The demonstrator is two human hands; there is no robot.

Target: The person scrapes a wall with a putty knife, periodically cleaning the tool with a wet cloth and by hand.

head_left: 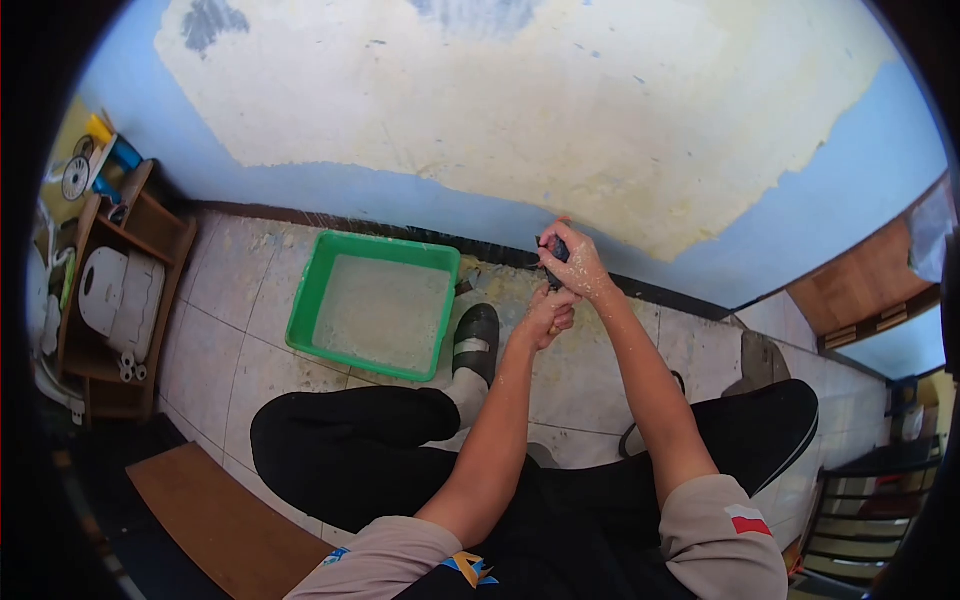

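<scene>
Both of my hands are close together in front of the wall's lower edge, with pale flecks on their skin. My right hand (pixel 577 264) is closed on a small dark tool (pixel 558 250), whose exact kind I cannot make out. Just below it, my left hand (pixel 547 318) has its fingers curled at the tool's lower end. Behind them rises the wall (pixel 560 120), blue with a large pale area where the paint is off. To the left of my hands, a green basin (pixel 300 310) on the floor contains cloudy, whitish water (pixel 380 305).
A shoe (pixel 477 335) on my foot is beside the basin. Debris lies on the tiled floor (pixel 225 270) along the dark baseboard. A wooden shelf unit (pixel 165 230) stands left, a brown board (pixel 220 515) in front of it. At right are a wooden cabinet (pixel 865 265) and a black rack (pixel 865 520).
</scene>
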